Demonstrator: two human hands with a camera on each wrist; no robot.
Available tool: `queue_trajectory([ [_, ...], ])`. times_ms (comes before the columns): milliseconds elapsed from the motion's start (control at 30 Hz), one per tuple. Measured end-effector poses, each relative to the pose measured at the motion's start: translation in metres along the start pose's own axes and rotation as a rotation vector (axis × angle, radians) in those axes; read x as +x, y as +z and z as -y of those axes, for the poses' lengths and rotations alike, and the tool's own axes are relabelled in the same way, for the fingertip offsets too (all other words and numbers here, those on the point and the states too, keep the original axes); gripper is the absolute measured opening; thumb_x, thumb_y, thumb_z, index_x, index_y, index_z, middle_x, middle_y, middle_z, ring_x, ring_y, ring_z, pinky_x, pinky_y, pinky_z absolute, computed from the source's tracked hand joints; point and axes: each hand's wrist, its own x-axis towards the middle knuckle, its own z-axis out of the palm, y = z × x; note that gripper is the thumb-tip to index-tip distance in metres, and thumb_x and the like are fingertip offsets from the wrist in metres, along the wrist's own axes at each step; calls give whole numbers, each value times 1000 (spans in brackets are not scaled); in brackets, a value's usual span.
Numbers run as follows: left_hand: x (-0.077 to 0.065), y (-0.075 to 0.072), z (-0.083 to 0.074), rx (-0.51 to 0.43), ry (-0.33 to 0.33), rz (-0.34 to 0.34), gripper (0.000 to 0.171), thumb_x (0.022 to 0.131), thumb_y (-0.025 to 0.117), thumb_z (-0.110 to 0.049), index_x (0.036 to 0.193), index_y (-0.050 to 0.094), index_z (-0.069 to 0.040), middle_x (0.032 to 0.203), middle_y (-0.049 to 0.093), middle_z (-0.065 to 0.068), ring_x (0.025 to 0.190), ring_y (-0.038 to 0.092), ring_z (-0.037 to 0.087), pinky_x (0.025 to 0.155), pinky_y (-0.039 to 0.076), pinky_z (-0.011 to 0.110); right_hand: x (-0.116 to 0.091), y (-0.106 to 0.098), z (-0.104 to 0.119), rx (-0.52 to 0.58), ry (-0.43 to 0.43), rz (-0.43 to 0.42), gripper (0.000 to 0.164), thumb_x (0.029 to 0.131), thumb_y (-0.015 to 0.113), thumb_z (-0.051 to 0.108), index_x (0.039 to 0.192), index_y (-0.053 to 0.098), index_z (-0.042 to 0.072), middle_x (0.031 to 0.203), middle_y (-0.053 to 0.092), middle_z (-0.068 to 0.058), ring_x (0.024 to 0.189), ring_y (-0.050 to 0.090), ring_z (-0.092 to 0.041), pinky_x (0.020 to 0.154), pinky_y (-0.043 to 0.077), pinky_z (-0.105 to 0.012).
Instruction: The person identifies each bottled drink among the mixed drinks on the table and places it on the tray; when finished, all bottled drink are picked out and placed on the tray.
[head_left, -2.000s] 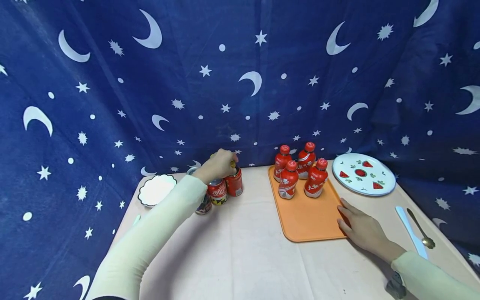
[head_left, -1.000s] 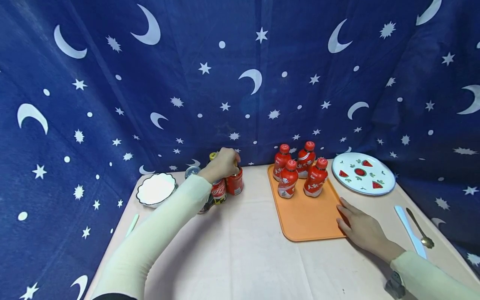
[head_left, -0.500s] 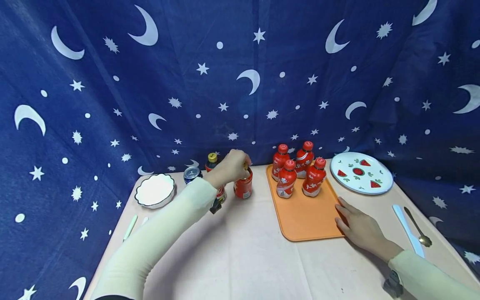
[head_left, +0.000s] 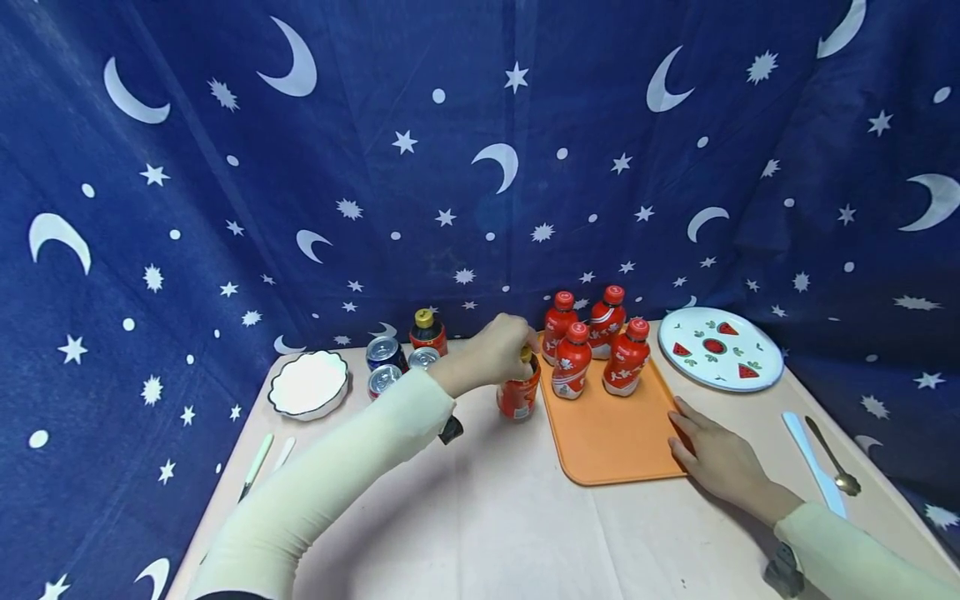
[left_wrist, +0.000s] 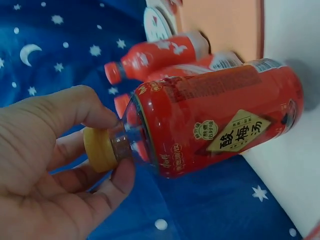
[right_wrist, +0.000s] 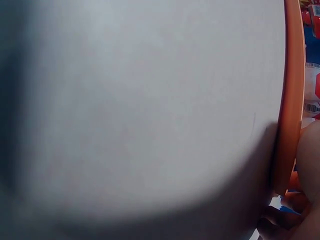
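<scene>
My left hand (head_left: 501, 354) pinches the neck of a red plum-drink bottle (left_wrist: 215, 117) just below its yellow cap (left_wrist: 100, 150). The bottle is just left of the orange tray (head_left: 622, 450); whether its base touches the table I cannot tell. On the tray's back part several red-capped bottles stand close together, one at the front left (head_left: 572, 362) and one at the front right (head_left: 626, 358). My right hand (head_left: 723, 458) holds the tray's right rim, thumb over the edge; in the right wrist view other fingers (right_wrist: 280, 222) show dark beside the rim, partly hidden.
Several cans (head_left: 384, 350) and another yellow-capped bottle (head_left: 428, 331) stand behind my left forearm. A white scalloped bowl (head_left: 309, 383) and a green-handled knife (head_left: 258, 461) lie left. On the right are a watermelon plate (head_left: 720, 358), a pale blue knife (head_left: 813, 462) and a gold spoon (head_left: 834, 458).
My left hand has carried the yellow-capped bottle away from the cans, rightward and slightly nearer, to beside the tray. The cans behind it have come into view. My right hand stays at the tray.
</scene>
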Motion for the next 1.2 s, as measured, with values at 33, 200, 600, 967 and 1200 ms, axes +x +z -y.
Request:
queue_trajectory([
  [33,0,0,-4,4,18,5,22,70,74,-12,92,71,-10,84,59,-2,73,52,11,54,45,17,0,0,0,0,-2,-5,52,85,59,33,126,53,0,140,39,-16,117,46,-40,85,42,-53],
  [200,6,4,-21,10,69,35,20,68,74,-11,88,72,-12,77,57,-5,70,49,11,51,42,18,-1,-1,0,-7,-4,-12,52,85,59,32,126,53,0,140,39,-16,117,46,-39,84,43,-53],
  [600,25,12,-59,55,175,65,24,73,73,-16,97,71,-13,87,62,-8,78,49,8,65,42,17,-1,1,0,-7,-2,-22,53,84,59,33,126,53,0,140,39,-16,117,47,-39,84,43,-53],
  [967,42,25,-68,73,197,76,24,71,75,-16,95,71,-12,85,59,-7,79,48,8,62,41,16,-1,0,0,-14,6,-21,53,84,59,32,125,54,0,139,40,-16,117,46,-38,85,43,-52],
  [1200,46,35,-70,56,187,110,25,72,76,-17,96,71,-13,86,60,-8,79,49,7,62,43,15,-1,0,2,-11,22,-4,53,85,59,32,126,53,-1,139,40,-17,118,45,-39,87,42,-53],
])
